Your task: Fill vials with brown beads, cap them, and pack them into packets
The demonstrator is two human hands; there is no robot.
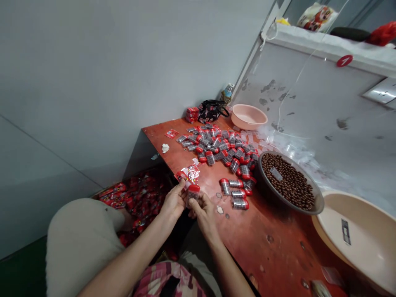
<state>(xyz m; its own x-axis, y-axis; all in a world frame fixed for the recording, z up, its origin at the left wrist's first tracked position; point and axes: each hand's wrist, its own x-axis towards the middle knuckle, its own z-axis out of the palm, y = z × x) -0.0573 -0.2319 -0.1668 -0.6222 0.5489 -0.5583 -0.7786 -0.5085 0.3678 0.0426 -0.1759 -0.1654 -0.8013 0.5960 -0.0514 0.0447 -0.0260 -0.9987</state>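
My right hand grips a small clear plastic box with a red cap, dark pieces showing through its wall. Close beside it, my left hand is closed, thumb and fingers pinching a shiny red printed packet at the table's edge. On the table just right of my hands lie several more red-capped boxes. Farther back a large heap of the same filled boxes spreads over the wood, most of them lying on their sides.
A grey bowl of round brown balls stands right of the heap, beside a large cream basin. Behind are a pink basin, a dark bag and clear plastic pieces. Red packets fill a container below the red table.
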